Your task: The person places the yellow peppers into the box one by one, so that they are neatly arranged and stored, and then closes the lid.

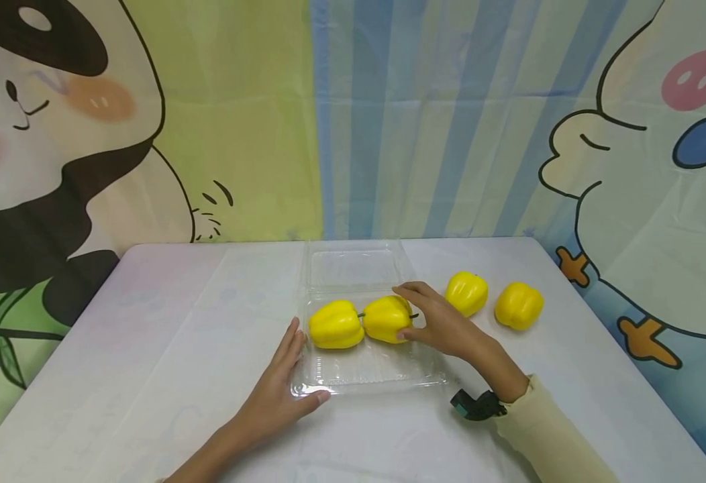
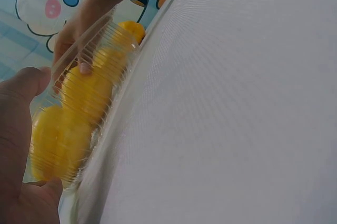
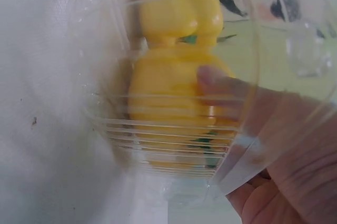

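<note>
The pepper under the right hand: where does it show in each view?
Head: pepper at centre, right one of two in the clear tray.
Left wrist: pepper upper left, behind the tray wall.
Right wrist: pepper at centre, fingertip on it.
Shared landmark: the ribbed tray wall.

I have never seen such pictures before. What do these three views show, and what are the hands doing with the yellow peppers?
A person works with bare hands; there is no machine. The large picture comes from a head camera, the other two from wrist cameras. On the white table lies an open clear plastic box with two yellow peppers inside. The right hand grips the right pepper in the box, next to the left pepper in the box. The left hand rests flat against the box's left edge. Two more peppers lie on the table, outside the box.
</note>
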A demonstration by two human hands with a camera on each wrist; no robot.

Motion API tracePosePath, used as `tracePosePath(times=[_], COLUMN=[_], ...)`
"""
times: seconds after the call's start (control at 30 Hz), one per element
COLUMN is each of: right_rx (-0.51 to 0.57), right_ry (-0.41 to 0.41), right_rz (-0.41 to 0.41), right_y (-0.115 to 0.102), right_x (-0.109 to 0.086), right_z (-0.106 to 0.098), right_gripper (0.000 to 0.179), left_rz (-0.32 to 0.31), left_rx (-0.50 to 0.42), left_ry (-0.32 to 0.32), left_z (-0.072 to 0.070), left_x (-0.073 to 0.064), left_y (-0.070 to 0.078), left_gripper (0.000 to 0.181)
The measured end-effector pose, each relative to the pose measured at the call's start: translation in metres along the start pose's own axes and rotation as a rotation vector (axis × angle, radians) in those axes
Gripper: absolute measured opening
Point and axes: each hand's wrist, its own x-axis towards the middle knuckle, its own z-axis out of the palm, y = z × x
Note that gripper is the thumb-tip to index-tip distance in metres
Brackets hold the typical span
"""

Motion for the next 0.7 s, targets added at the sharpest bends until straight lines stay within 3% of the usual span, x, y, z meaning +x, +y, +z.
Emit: tracePosePath(times=[0.33, 0.7], right_rx=[0.059, 0.073], right_ry=[0.011, 0.15], right_rz=[-0.034, -0.044], right_y=[0.004, 0.024], right_x=[-0.003, -0.012], right_z=[-0.004, -0.017], right_gripper=[0.075, 0.052], left_rz=[0.019, 0.034], left_rx=[-0.005, -0.022], left_ry=[0.002, 0.005], left_z=[0.001, 0.001], left_x=[0.001, 0.001], left_y=[0.0, 0.001], left_gripper=[0.108, 0.107])
